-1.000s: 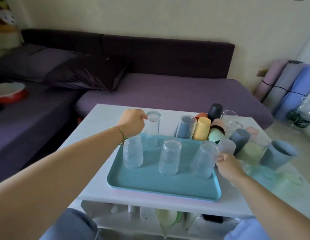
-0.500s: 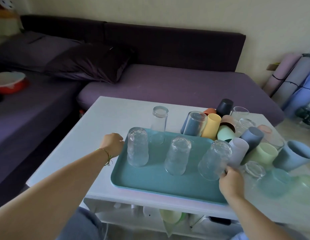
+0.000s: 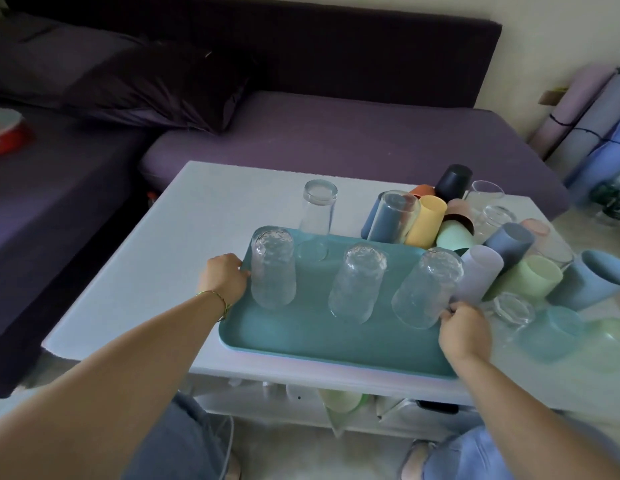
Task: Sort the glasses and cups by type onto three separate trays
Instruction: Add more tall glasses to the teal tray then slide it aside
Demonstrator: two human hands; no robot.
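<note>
A teal tray (image 3: 322, 334) lies on the white table (image 3: 163, 271). Three textured clear glasses stand upside down on it: left (image 3: 273, 268), middle (image 3: 357, 282), right (image 3: 426, 287). A smooth clear glass (image 3: 318, 211) stands upside down at the tray's far edge. My left hand (image 3: 225, 278) grips the tray's left rim. My right hand (image 3: 466, 329) holds its right rim beside the right glass. Right of the tray is a jumble of coloured plastic cups (image 3: 426, 225) and clear glasses (image 3: 511, 306).
A purple sofa (image 3: 336, 133) with a dark cushion (image 3: 156, 88) runs behind the table. A red and white bowl (image 3: 4, 129) sits at the far left. Rolled mats (image 3: 585, 123) lean at the right. A shelf under the table holds a green cup (image 3: 343, 401).
My left hand left the smooth glass at the back, dropped down and took the tray's left rim. My right hand stays on the right rim.
</note>
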